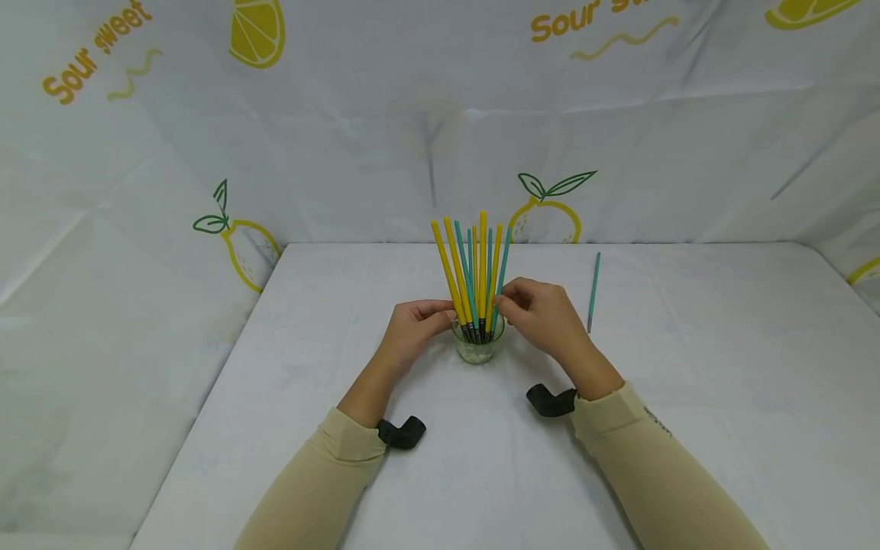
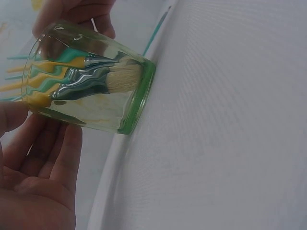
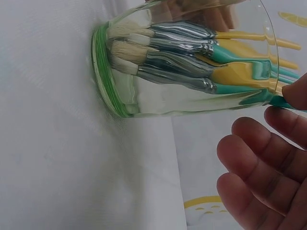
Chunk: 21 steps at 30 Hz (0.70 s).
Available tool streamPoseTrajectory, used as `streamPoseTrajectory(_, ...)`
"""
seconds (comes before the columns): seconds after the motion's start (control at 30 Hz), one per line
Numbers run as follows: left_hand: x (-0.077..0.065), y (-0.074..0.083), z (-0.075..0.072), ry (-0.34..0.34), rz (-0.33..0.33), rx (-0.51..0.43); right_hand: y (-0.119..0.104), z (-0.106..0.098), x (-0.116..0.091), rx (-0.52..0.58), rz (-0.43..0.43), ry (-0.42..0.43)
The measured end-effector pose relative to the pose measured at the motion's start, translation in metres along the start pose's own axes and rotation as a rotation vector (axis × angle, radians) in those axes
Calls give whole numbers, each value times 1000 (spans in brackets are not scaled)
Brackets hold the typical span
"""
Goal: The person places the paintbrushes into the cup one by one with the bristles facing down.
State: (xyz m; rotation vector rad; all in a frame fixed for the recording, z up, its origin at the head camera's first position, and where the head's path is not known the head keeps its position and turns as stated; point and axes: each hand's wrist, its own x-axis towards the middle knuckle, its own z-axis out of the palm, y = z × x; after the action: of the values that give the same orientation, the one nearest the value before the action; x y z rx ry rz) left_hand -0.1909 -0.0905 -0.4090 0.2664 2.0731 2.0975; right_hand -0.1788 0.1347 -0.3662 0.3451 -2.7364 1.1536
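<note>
A clear glass [image 1: 476, 351] stands upright on the table, holding several yellow and teal paintbrushes [image 1: 483, 267] with bristles down. My right hand [image 1: 543, 317] is at the glass's right rim, thumb and index finger pinching a teal paintbrush [image 3: 230, 89] by its handle; its other fingers are loosely bent below in the right wrist view. At the left side of the rim, my left hand [image 1: 412, 328] touches the glass with fairly straight fingers. In the left wrist view its fingertips [image 2: 73, 136] lie against the glass wall.
Another teal brush [image 1: 594, 294] lies alone on the white-covered table [image 1: 687, 458], right of the glass. Behind the table hangs a white cloth [image 1: 357, 168] with lemon prints. Black wrist mounts [image 1: 550, 399] stick out from both sleeves.
</note>
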Motion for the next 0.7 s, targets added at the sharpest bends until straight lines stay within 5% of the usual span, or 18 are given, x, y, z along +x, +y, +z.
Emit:
streamPoseTrajectory(0.3,0,0,0,1,-5,5,7,-13,2,77,52,17)
streamPoseTrajectory(0.7,0,1,0,10,-12,8,51,-56,5,29,226,211)
